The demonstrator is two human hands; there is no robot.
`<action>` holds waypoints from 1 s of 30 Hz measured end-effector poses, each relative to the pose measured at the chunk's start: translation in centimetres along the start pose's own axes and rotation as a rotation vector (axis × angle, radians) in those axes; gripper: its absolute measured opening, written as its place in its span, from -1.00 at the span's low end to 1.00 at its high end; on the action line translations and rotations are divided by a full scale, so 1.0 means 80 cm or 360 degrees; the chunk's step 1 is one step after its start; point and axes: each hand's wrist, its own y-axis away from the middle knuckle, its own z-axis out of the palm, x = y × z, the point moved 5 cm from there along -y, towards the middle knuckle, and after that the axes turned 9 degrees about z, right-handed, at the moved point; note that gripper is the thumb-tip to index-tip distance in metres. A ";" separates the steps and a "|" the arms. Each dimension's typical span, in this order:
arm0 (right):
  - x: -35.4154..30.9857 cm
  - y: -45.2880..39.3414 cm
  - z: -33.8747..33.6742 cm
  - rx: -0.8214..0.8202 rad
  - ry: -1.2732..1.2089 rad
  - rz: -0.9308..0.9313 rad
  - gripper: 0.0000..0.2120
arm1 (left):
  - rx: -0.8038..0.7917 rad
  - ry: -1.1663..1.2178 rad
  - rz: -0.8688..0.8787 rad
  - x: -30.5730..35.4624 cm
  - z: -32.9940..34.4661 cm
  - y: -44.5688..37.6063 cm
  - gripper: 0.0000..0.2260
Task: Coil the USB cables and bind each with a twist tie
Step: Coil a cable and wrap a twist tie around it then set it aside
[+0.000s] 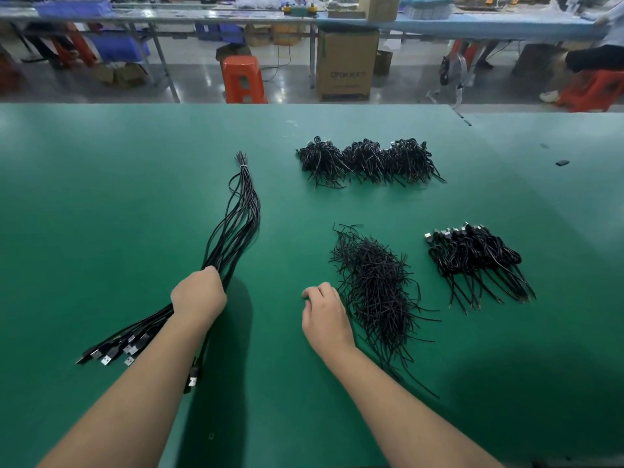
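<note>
On the green matted workbench the left hand clenches round a long bundle of straight black USB cables, gripping it near the plug end so that the silver-tipped USB plugs fan out behind the wrist while the far tails stay gathered by a pale tie; held this way, single cables can likely be drawn off without the rest scattering. The right hand rests on the mat with fingers loosely curled, holding nothing that can be seen, just beside the loose heap of thin black twist ties, which lies within easy reach for binding. To the right sits a neat row of coiled, tied black cables, plugs all pointing away, apparently the current finished batch. Farther back, three dense clumps of bound coils lie side by side, seemingly parked clear of the working area.
</note>
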 end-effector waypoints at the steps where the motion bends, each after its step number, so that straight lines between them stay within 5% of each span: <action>1: 0.000 0.000 -0.001 0.0004 -0.0008 0.0002 -0.80 | -0.0015 0.0013 -0.0007 0.000 0.000 0.000 -0.86; 8: 0.001 0.000 -0.001 0.0003 -0.0039 0.0009 -0.80 | 0.0054 0.0670 0.0038 0.008 -0.008 -0.008 -0.95; 11: 0.001 -0.001 -0.001 0.0019 -0.0033 0.0006 -0.81 | -0.0144 0.1265 -0.0002 0.029 -0.004 -0.001 -0.88; 20: 0.000 0.002 -0.005 0.0036 -0.0103 -0.0070 -0.79 | -0.0501 0.2146 0.0184 0.093 -0.024 0.030 -0.85; 25: -0.010 0.004 -0.008 -0.0206 -0.0297 -0.0108 -0.68 | -0.0392 0.2606 0.0045 0.109 -0.030 0.027 -0.92; 30: -0.039 0.007 -0.007 -0.0618 -0.1082 0.0305 -0.77 | -0.0347 0.2894 -0.0001 0.125 -0.027 0.021 -0.91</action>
